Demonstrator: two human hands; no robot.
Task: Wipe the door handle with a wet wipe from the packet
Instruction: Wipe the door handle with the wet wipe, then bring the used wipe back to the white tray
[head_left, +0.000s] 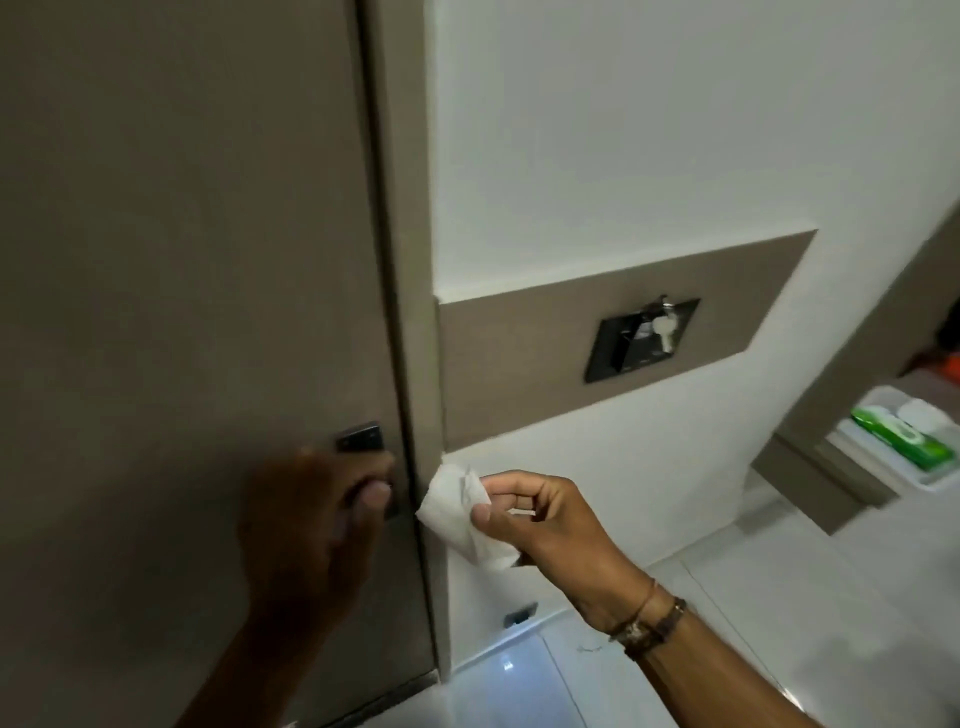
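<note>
The door handle (359, 440) is dark metal, low on the brown door (182, 260); only its square plate shows above my fingers. My left hand (311, 525) is wrapped around the handle and hides most of it. My right hand (545, 525) pinches a crumpled white wet wipe (457, 512) between thumb and fingers, just right of the door's edge and apart from the handle. The green wet-wipe packet (906, 435) lies in a white tray at the far right.
The door frame (415, 312) stands between door and white wall. A black key-card holder (641, 340) with a key hangs on a brown wall panel. The white tray (930, 480) sits on a low surface at right. Glossy floor tiles (519, 675) lie below.
</note>
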